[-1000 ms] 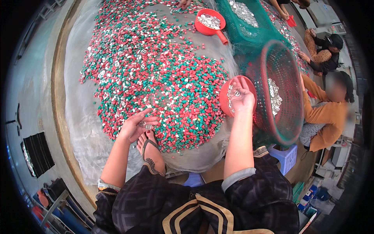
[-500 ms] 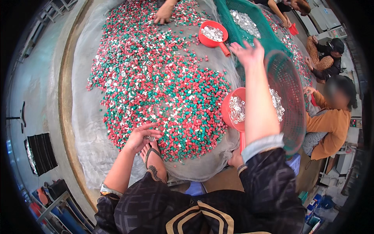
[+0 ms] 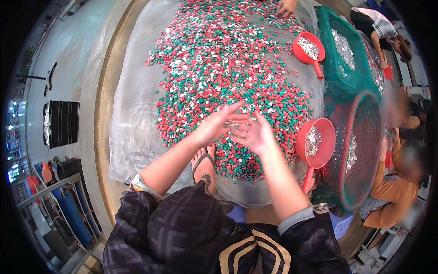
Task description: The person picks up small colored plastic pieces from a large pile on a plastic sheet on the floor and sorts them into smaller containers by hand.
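Observation:
My left hand (image 3: 215, 125) is cupped over the pile of small red, green and white tumbling stones (image 3: 232, 77). A few small silvery metal buckles (image 3: 234, 126) show at its fingers. Facing it is my right hand (image 3: 256, 135), palm turned inward, fingers spread and slightly blurred; nothing shows in its grip. The fingertips of both hands are close together, and whether they touch I cannot tell. Right of the pile lies a red plastic scoop (image 3: 325, 153) holding silvery buckles (image 3: 313, 140). More buckles lie scattered among the stones.
A second red scoop (image 3: 320, 44) with metal pieces lies farther off. Beside it are a green basket (image 3: 326, 50) and a tilted red-and-green basket (image 3: 365, 150), both holding metal pieces. Another person's hand (image 3: 286, 7) reaches in at the far edge. People work at the right. My sandalled foot (image 3: 204, 166) is at the near edge.
My right hand has come back from beside the green basket to meet my left over the stones. My left hand has risen from beside my foot. The view has shifted left.

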`<action>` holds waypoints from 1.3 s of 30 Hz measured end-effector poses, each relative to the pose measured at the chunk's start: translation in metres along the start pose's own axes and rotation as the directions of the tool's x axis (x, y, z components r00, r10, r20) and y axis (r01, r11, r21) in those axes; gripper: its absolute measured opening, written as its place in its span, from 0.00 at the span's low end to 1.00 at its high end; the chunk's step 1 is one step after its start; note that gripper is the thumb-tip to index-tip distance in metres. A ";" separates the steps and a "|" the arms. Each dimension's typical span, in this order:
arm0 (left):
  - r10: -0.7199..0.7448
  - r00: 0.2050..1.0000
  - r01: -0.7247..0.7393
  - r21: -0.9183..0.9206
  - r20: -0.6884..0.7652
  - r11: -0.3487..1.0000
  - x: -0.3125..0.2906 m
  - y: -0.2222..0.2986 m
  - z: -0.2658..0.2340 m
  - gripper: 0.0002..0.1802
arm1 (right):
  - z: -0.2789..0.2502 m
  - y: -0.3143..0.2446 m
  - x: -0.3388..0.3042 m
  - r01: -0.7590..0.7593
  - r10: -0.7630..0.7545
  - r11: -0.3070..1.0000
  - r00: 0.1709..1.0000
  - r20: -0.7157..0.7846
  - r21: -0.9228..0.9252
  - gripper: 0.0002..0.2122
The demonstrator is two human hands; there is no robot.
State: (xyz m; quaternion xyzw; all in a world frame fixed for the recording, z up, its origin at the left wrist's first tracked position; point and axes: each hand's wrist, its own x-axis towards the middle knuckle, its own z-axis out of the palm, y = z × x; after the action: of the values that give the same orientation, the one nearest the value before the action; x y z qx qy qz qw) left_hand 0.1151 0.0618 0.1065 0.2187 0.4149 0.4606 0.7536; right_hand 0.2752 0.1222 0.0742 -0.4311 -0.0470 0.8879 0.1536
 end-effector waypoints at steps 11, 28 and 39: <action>0.552 0.833 -0.169 0.931 -0.040 0.323 -0.028 -0.044 -0.021 0.18 | -0.145 -0.095 -0.063 0.702 -0.534 0.634 0.701 -0.473 0.325 0.06; 0.715 0.523 0.445 0.864 -0.464 0.235 -0.101 -0.098 -0.158 0.07 | -0.030 -0.046 -0.045 0.613 -0.974 0.154 0.227 -0.015 -0.775 0.13; 0.366 0.793 0.158 0.744 -0.487 0.649 -0.063 -0.077 -0.067 0.10 | -0.030 0.086 0.015 -0.031 0.010 0.984 0.993 -0.115 -0.178 0.18</action>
State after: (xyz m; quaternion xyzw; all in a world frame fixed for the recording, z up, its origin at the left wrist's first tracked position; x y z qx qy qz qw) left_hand 0.0845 -0.0341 0.0413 0.3783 0.7690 0.3353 0.3914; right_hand 0.2696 0.0442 0.0254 -0.4935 -0.1137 0.8556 0.1074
